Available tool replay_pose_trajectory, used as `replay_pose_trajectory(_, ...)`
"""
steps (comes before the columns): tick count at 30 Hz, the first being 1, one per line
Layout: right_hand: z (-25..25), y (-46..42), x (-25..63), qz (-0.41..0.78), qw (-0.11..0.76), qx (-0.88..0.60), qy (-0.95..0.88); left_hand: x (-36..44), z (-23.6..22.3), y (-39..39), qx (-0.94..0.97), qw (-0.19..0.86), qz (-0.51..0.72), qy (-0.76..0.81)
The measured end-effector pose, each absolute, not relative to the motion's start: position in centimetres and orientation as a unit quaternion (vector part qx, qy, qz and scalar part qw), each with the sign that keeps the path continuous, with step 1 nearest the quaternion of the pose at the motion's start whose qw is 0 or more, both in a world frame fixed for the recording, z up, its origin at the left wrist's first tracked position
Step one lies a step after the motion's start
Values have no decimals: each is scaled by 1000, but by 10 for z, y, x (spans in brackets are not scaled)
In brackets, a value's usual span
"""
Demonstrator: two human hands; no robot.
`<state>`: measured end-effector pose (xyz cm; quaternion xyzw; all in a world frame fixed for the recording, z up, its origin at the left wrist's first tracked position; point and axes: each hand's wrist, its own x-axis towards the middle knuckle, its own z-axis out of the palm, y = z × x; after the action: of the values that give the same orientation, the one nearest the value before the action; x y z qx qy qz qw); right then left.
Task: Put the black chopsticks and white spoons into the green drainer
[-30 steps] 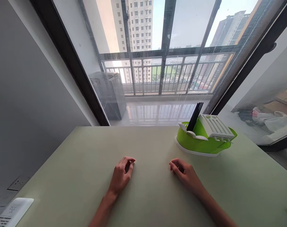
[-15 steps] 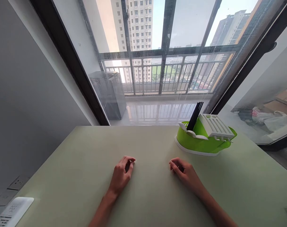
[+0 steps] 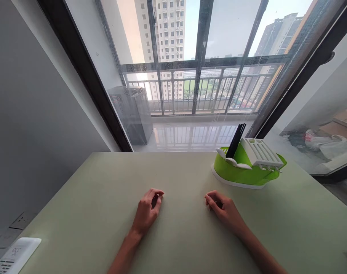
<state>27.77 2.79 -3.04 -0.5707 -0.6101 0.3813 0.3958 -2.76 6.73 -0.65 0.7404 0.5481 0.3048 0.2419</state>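
Beyond and rightward of the right hand [image 3: 222,208], its grip together, the green utensil holder [image 3: 239,173] sits apart.

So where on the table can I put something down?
The table is bare between the left hand and the right hand, and from the left hand across to the white device at the near left corner. It's crowded at the far right, where the green holder stands.

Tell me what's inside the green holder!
Thin black sticks stand in the left end of the green holder, their lower ends hidden. A white slotted rack covers the right part, so I can't see what, if anything, is under it.
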Motion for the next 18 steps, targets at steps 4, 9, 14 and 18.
replay_pose_trajectory(4,-30,28,277,386,393,-574,-606,-27,-6,67,738,244,304,551)
replay_pose_trajectory(9,-30,28,277,382,396,-581,-600,-27,-7,67,736,244,307,552)
replay_pose_trajectory(14,-32,29,280,374,418,-587,-583,-27,-6,67,739,242,305,551)
replay_pose_trajectory(18,-38,31,284,345,483,-609,-526,-27,-6,67,740,241,302,551)
